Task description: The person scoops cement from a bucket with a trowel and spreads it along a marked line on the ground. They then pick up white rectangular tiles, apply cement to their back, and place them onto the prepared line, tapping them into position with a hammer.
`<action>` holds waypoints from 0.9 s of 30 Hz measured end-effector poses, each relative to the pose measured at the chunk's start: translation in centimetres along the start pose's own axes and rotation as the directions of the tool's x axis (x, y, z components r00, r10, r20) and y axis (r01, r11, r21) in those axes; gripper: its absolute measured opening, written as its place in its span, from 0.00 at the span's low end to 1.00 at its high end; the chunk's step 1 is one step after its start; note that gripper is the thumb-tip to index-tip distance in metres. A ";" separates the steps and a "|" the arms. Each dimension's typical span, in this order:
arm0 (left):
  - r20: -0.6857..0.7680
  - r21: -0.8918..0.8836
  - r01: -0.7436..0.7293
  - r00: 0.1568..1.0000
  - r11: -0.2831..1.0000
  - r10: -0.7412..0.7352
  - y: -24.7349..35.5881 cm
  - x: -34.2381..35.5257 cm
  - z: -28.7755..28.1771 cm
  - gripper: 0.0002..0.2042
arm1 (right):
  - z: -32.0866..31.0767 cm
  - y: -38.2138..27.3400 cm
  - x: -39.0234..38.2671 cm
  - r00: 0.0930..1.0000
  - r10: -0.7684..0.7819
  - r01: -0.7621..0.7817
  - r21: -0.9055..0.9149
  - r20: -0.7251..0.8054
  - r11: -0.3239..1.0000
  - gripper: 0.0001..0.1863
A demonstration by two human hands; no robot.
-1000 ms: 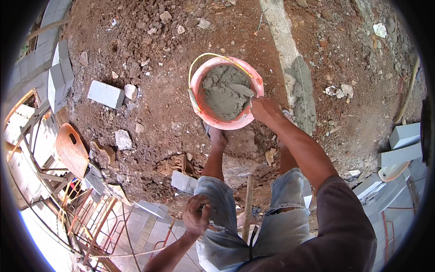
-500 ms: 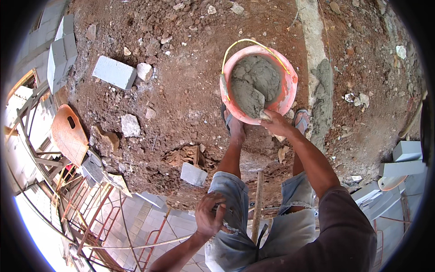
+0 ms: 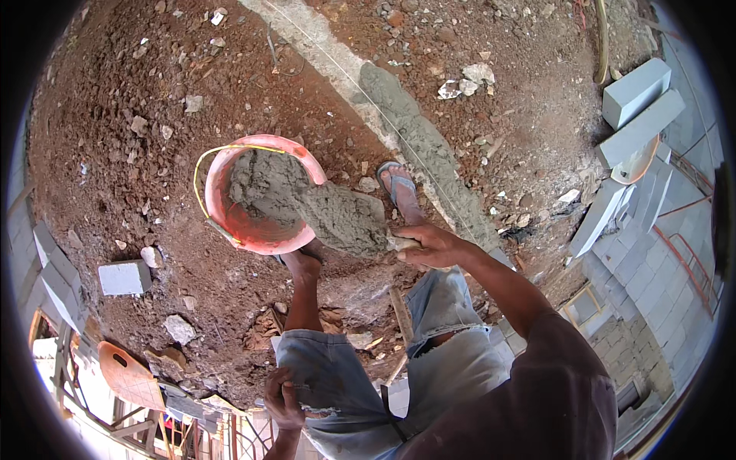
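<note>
My right hand (image 3: 431,247) is closed round the handle of a trowel, whose blade (image 3: 373,205) is mostly hidden under a thick heap of wet grey mortar (image 3: 345,220). The heap is level with the near right rim of a pink bucket (image 3: 307,162) and overlaps it. Inside the bucket lies more mortar (image 3: 264,184), with a red wall showing at its near side. The bucket's yellow handle (image 3: 201,180) leans over the left rim. My left hand (image 3: 284,399) rests against my left thigh, fingers loosely bent and apart, holding nothing.
A strip of fresh mortar (image 3: 418,138) lies along a pale concrete line, with a taut string (image 3: 337,61) over it. Grey blocks (image 3: 642,92) are at the right, another block (image 3: 125,277) at the left. Stones dot the reddish soil. An orange board (image 3: 130,376) lies lower left.
My right hand has drawn the trowel out of the bucket, loaded with mortar, and moved right. The view has turned rightward, so the bucket appears further left. My left hand remains by my thigh.
</note>
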State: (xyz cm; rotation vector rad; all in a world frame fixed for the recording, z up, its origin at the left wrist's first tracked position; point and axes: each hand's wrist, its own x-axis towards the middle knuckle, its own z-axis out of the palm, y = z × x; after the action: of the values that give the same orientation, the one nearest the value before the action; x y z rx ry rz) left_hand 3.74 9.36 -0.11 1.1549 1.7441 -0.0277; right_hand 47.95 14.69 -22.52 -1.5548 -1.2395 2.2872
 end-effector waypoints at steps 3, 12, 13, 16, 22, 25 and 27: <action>-0.019 0.065 0.033 0.999 0.997 -0.032 0.1 -0.7 0.0 0.21 | -3.3 1.4 -7.9 0.971 0.041 -0.056 -0.059 -0.235 0.997 0.27; -0.006 0.249 0.053 0.999 0.967 -0.053 1.3 -0.4 0.5 0.22 | -3.0 26.4 -8.3 0.587 0.251 -0.653 -0.266 -0.770 0.709 0.25; 0.014 0.269 0.038 0.999 0.962 -0.043 1.7 0.3 0.6 0.22 | -3.2 27.6 -7.0 0.547 0.328 -0.720 -0.232 -0.770 0.654 0.26; 0.000 0.295 0.065 0.998 0.953 -0.068 3.0 0.2 1.3 0.21 | -3.7 24.9 -5.5 0.531 0.195 -0.560 -0.169 -0.824 0.811 0.25; 0.041 0.318 -0.051 0.998 0.947 0.040 0.7 -0.6 1.2 0.21 | -4.3 28.2 -7.9 0.650 0.334 -0.565 -0.140 -0.683 0.813 0.24; -0.001 0.277 0.071 0.997 0.958 -0.074 2.7 -0.6 2.5 0.21 | -2.3 33.7 -10.5 0.630 0.556 -0.730 -0.169 -0.542 0.662 0.24; 0.052 0.324 -0.046 0.998 0.945 0.031 2.8 0.5 2.3 0.21 | -3.2 30.8 -11.4 0.548 0.645 -0.810 -0.145 -0.532 0.568 0.25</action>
State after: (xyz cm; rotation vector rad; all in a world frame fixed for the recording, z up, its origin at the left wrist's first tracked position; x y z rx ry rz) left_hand 7.34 10.10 -0.37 1.4142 1.7162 -0.3276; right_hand 66.18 -9.55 -35.39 -3.0402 -1.0271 1.8653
